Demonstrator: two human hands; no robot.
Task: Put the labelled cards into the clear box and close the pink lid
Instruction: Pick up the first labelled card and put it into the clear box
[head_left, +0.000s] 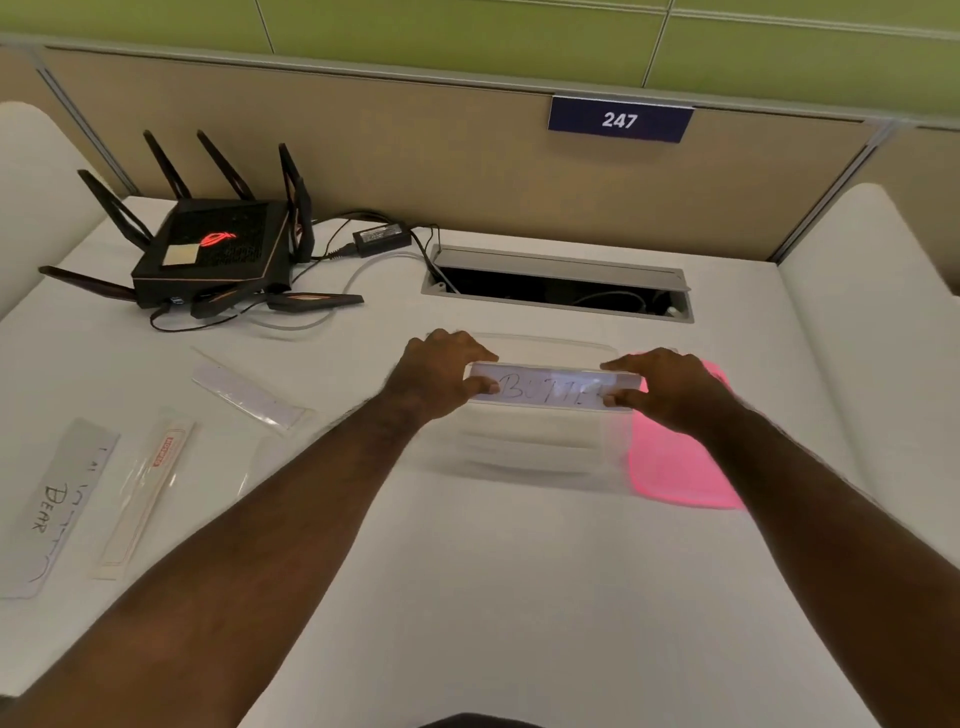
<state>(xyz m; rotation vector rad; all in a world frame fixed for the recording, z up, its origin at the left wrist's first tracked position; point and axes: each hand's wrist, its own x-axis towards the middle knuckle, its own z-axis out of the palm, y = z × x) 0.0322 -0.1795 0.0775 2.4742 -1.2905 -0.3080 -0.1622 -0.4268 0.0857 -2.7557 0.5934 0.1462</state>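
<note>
A long white card (550, 388) with handwritten letters is held flat over the clear box (535, 447) in the middle of the desk. My left hand (441, 374) pinches its left end and my right hand (665, 387) pinches its right end. The pink lid (675, 462) lies flat on the desk just right of the box, partly under my right wrist. Three more cards lie at the left: one reading "DEAR" (57, 504), one with a red label (145, 488), and one clear-sleeved card (249, 395) further back.
A black router (218, 254) with several antennas and its cables sits at the back left beside a power brick (382, 236). An open cable slot (561, 286) cuts the desk behind the box. Beige partition walls enclose the desk.
</note>
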